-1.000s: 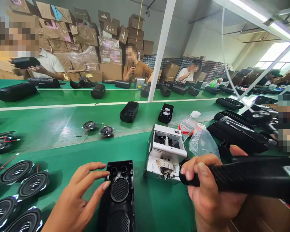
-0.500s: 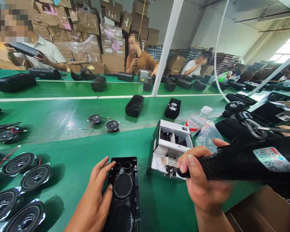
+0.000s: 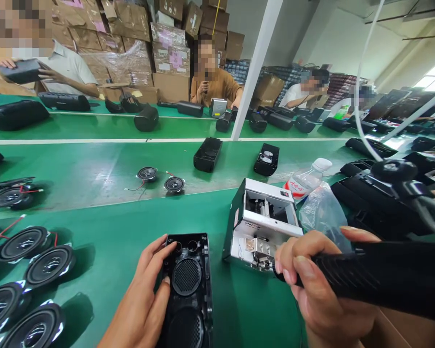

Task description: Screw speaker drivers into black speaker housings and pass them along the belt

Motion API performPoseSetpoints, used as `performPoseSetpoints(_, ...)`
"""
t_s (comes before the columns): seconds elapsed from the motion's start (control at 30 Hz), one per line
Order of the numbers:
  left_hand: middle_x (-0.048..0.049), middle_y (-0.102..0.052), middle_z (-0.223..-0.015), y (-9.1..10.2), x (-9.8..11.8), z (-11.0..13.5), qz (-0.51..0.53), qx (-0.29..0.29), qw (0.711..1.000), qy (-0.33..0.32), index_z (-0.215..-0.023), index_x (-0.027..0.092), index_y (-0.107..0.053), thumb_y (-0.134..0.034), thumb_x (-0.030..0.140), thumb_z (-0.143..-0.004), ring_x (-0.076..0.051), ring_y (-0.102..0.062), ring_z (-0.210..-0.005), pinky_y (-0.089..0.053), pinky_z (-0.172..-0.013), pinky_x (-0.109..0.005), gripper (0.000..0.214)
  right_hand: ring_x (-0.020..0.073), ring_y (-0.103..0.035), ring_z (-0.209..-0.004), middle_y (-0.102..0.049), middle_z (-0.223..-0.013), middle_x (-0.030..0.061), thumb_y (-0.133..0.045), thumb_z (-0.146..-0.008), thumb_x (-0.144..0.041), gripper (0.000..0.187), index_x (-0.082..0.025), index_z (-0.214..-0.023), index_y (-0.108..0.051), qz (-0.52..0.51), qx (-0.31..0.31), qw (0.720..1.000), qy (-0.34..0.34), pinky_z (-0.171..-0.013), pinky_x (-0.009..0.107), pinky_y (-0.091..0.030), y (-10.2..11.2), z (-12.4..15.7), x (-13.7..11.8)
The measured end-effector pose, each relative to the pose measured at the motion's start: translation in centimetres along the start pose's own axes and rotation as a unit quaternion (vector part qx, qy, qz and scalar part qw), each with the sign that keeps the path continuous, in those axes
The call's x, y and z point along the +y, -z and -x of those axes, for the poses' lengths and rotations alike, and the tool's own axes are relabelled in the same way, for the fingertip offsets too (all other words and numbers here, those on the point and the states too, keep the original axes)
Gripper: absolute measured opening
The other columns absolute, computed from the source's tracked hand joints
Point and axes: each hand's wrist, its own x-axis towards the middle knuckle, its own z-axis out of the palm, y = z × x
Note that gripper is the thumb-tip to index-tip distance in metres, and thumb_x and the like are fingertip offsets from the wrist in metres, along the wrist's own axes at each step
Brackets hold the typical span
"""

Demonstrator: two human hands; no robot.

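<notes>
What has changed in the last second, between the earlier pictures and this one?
The rear end of the black electric screwdriver swung down, its tip staying near the metal bracket of the open white unit. The right hand keeps gripping it; the left hand stays on the black speaker housing.

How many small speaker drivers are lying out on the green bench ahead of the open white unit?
2. One small speaker driver has thin wires; another small speaker driver sits just right of it, both on the green bench beyond the left hand. No others show there.

Single head-worn cam, aimed forward and down over the green workbench (image 3: 105, 222), close above the left hand (image 3: 137, 295) and right hand (image 3: 322, 280) at frame bottom, carton stacks (image 3: 130, 63) distant upper left.
</notes>
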Motion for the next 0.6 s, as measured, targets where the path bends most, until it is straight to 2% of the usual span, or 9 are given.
performPoseSetpoints(0.1, -0.0046, -0.046, -0.176, 0.3, -0.6, -0.1, 0.002, -0.006, 1.000, 0.006, -0.158, 0.041, -0.059, -0.044, 0.030, -0.112, -0.032, -0.048, -0.163, -0.043, -0.132, -0.063, 0.050, 0.0161, -0.056, -0.054, -0.059, -0.076, -0.0091, -0.069, -0.104, -0.014, 0.050, -0.035, -0.144, -0.048, 0.007, 0.012, 1.000, 0.010, -0.055, 0.037, -0.054, -0.1, 0.2, -0.1)
performPoseSetpoints(0.23, -0.0036, -0.045, -0.177, 0.6, -1.6, -0.3, -0.018, -0.041, 0.999, -0.017, -0.161, 0.043, -0.056, -0.047, 0.032, -0.112, -0.032, -0.049, -0.162, -0.048, -0.129, -0.061, 0.051, 0.0154, -0.053, -0.051, -0.058, -0.074, -0.0101, -0.068, -0.102, -0.014, 0.051, -0.036, -0.144, -0.047, -0.009, 0.064, 0.998, 0.011, -0.056, 0.037, -0.052, -0.3, 0.0, -0.5)
performPoseSetpoints(0.33, -0.0011, -0.044, -0.178, 0.5, -1.0, -0.2, -0.015, -0.025, 1.000, -0.002, -0.159, 0.044, -0.056, -0.044, 0.033, -0.113, -0.031, -0.048, -0.163, -0.047, -0.131, -0.061, 0.049, 0.0149, -0.052, -0.051, -0.059, -0.074, -0.0108, -0.068, -0.100, -0.012, 0.053, -0.035, -0.143, -0.048, -0.007, 0.081, 0.996, 0.023, -0.055, 0.035, -0.052, -0.4, -0.5, -0.5)
performPoseSetpoints(0.47, -0.0032, -0.042, -0.178, 0.1, 0.6, 0.0, -0.002, -0.014, 1.000, 0.022, -0.156, 0.042, -0.056, -0.039, 0.035, -0.116, -0.031, -0.044, -0.166, -0.035, -0.136, -0.065, 0.045, 0.0144, -0.053, -0.052, -0.058, -0.074, -0.0105, -0.068, -0.103, -0.014, 0.051, -0.035, -0.145, -0.047, -0.015, 0.057, 0.998, 0.005, -0.053, 0.034, -0.052, -0.4, -0.9, 0.0)
performPoseSetpoints(0.6, 0.0030, -0.039, -0.178, 0.1, 1.0, 0.0, -0.001, -0.022, 0.999, 0.027, -0.154, 0.049, -0.053, -0.036, 0.036, -0.117, -0.026, -0.042, -0.166, -0.027, -0.138, -0.069, 0.043, 0.0147, -0.056, -0.054, -0.058, -0.076, -0.0098, -0.065, -0.105, -0.012, 0.048, -0.037, -0.142, -0.048, -0.026, 0.005, 1.000, -0.004, -0.054, 0.033, -0.054, -0.1, -0.6, 0.1)
